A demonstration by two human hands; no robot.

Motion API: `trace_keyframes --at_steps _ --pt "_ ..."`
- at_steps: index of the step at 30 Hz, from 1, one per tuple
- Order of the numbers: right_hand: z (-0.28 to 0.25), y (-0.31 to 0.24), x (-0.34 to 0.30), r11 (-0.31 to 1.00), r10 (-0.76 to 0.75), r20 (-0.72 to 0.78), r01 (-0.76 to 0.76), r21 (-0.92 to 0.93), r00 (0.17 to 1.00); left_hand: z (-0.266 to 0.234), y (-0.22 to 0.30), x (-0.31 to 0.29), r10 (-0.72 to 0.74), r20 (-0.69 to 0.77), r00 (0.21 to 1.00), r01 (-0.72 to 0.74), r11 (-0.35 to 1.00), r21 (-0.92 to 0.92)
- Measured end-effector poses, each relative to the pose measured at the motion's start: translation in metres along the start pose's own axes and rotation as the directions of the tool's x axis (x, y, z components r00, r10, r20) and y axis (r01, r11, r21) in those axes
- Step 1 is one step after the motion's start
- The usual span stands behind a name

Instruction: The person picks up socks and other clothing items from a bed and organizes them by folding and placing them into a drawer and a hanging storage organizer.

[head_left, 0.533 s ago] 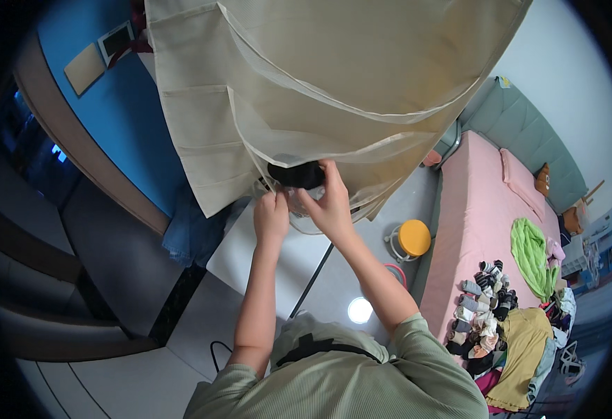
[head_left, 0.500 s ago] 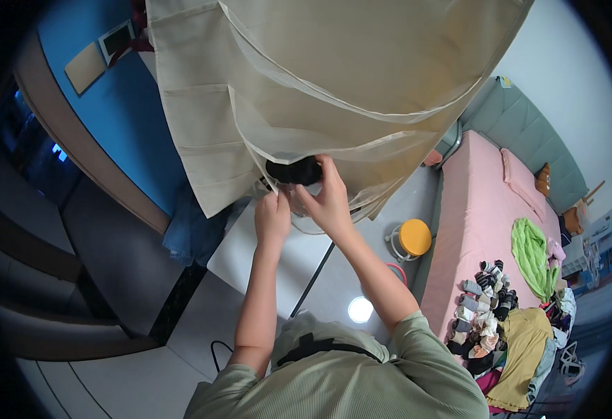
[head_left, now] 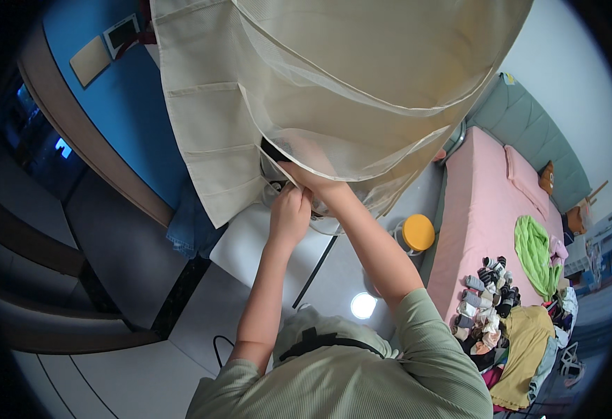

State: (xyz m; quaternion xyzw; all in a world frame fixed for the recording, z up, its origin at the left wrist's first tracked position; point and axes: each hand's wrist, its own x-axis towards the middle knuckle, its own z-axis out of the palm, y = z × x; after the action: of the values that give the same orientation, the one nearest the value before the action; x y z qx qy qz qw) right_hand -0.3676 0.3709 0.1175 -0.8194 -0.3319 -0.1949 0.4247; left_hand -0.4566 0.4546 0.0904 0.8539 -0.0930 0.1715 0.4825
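A beige hanging organizer (head_left: 212, 119) with mesh pockets hangs in front of me. My left hand (head_left: 290, 215) is closed, pinching the rim of a lower mesh pocket (head_left: 383, 166). My right hand (head_left: 309, 155) reaches inside that pocket, its fingers showing dimly through the mesh. Between its thumb and fingers is a black soft bundle (head_left: 272, 149), partly hidden by the pocket's edge; its exact kind is unclear. Below the hands, more dark items (head_left: 277, 186) show faintly in a lower pocket.
A white surface (head_left: 264, 241) lies under the organizer. To the right stand a yellow-topped stool (head_left: 418, 232) and a pink bed (head_left: 470, 188) with several rolled socks (head_left: 484, 300) and clothes. On the left is a blue surface (head_left: 103, 115); jeans (head_left: 193, 227) hang near its edge.
My right hand has gone from the pocket's opening to inside it, carrying the black bundle in behind the mesh. My left hand has shifted slightly right, still on the rim.
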Motion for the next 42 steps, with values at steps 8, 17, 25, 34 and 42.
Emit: trace_keyframes --at_steps 8,17,25,34,42 --pt "-0.018 0.006 -0.008 0.99 0.054 0.068 -0.044 -0.134 0.996 0.021 0.006 0.002 0.151 -0.004 0.988 -0.151 0.987 0.051" --pt "-0.043 -0.027 -0.042 0.816 0.35 0.105 -0.358 0.453 0.931 0.021 0.011 -0.007 0.255 -0.16 0.954 -0.226 0.957 0.179" --pt "-0.063 -0.05 -0.086 0.951 0.287 -0.05 -0.279 0.13 0.957 0.021 0.028 -0.03 -0.009 -0.021 1.0 0.013 0.972 0.235" --pt "-0.118 -0.038 -0.158 0.948 0.311 -0.18 -0.291 0.13 0.933 0.069 0.071 -0.059 -0.006 0.098 0.995 -0.012 0.984 0.18" --pt "-0.2 -0.028 -0.234 0.925 0.378 -0.234 -0.376 0.056 0.896 0.139 0.124 -0.092 0.012 0.191 0.981 -0.012 1.0 0.002"
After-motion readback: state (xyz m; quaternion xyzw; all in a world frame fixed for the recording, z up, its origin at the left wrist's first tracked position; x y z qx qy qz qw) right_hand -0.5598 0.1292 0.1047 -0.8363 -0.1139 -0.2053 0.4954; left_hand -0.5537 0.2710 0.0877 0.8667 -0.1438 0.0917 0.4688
